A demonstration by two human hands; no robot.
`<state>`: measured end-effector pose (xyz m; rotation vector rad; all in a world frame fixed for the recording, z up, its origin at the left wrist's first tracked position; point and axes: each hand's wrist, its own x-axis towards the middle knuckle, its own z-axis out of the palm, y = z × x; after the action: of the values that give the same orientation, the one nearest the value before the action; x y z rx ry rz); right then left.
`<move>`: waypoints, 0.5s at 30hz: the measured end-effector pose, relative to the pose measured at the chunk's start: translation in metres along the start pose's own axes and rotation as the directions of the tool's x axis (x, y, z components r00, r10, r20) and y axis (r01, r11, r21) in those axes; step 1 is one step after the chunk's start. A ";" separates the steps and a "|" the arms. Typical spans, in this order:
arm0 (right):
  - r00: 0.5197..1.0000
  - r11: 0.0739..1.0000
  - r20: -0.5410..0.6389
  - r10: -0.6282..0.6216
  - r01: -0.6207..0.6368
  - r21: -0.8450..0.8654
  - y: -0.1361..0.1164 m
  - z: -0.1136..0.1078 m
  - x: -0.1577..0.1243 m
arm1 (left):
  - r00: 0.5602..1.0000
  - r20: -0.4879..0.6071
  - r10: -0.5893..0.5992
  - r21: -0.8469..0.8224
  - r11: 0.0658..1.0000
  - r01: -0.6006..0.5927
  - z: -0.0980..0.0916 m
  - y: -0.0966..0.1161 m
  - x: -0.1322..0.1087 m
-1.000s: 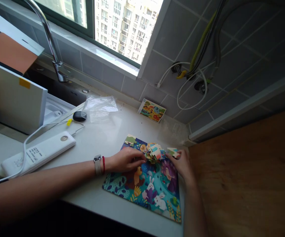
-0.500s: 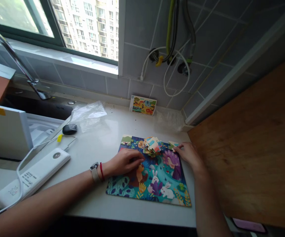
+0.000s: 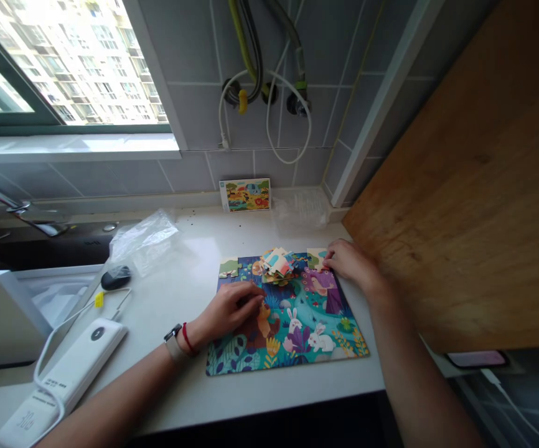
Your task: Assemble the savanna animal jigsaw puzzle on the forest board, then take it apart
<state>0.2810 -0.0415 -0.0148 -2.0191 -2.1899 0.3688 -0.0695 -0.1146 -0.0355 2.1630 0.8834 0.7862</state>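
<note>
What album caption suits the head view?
Right hand touches a cream-green puzzle piece; left hand near a heap of multicoloured pieces on a rectangular teal-purple animal board.

My two hands, one puzzle board, two pieces at its far corners, one heap of pieces near its far edge, one picture card

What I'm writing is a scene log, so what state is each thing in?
Picture board: flat on the counter
Loose pieces: heaped on the board
Left corner piece: flat on the board
Right corner piece: on the board
Right hand: touching the right corner piece
Left hand: curled over the board
Picture card: propped against the wall
Plastic bag: crumpled
Wall cable: looped, hanging
White device: flat, cord across it
Window: open or shut unclear
</note>
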 end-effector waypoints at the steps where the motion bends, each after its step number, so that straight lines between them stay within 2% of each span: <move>1: 0.999 0.999 0.001 -0.033 0.033 0.014 -0.001 0.000 0.000 | 1.000 0.000 -0.003 0.000 1.000 0.003 0.000 0.000 0.000; 5: 0.989 0.987 0.024 -0.145 0.143 0.077 -0.009 -0.003 -0.001 | 1.000 -0.010 -0.005 -0.001 1.000 0.005 0.000 0.000 0.001; 8: 0.967 0.950 -0.102 -0.232 0.248 0.189 -0.022 -0.006 -0.002 | 1.000 -0.011 -0.005 -0.007 1.000 0.005 0.000 0.001 0.002; 11: 0.917 0.846 -0.271 -0.291 0.379 0.376 -0.042 -0.009 -0.008 | 1.000 -0.012 -0.005 -0.006 1.000 0.005 0.000 0.002 0.002; 15: 0.834 0.682 -0.232 -0.501 0.545 0.487 -0.065 -0.006 -0.017 | 1.000 -0.006 -0.006 -0.004 1.000 0.006 0.000 0.004 0.003</move>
<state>0.2217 -0.0626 0.0098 -1.0338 -2.1649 0.7064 -0.0664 -0.1139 -0.0316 2.1546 0.8905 0.7905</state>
